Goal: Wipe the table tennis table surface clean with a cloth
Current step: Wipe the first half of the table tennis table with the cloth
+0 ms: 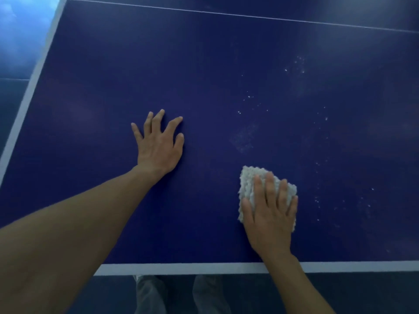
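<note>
Partly hidden, the cloth (250, 185) lies under the right hand (269, 220), so only its nubbly white far edge and thin strips on both sides show; how it is folded cannot be told. The table tennis table (226, 75) fills most of the view and is cut off at the right and the top, with no net or far end in sight. Both forearms run out of the picture at the bottom. Below the near edge, 2 grey trouser legs (149, 293) are dim and hard to make out, and the floor (18, 41) beyond the left edge is a blur of blue glare.

The right hand lies flat on the cloth with its fingers straight and close together, pressing it onto the blue surface close to the white end line (181, 268). The left hand (158, 146) rests palm down on bare table with fingers spread, holding nothing. It sits well apart from the cloth, to its left and farther from the person.

White specks (294, 64) are scattered over the surface beyond and to the right of the cloth, and a faint pale smudge (243, 138) lies just past it. A thin white line (226, 14) crosses the top, and the white side line (29, 91) slants along the left.
</note>
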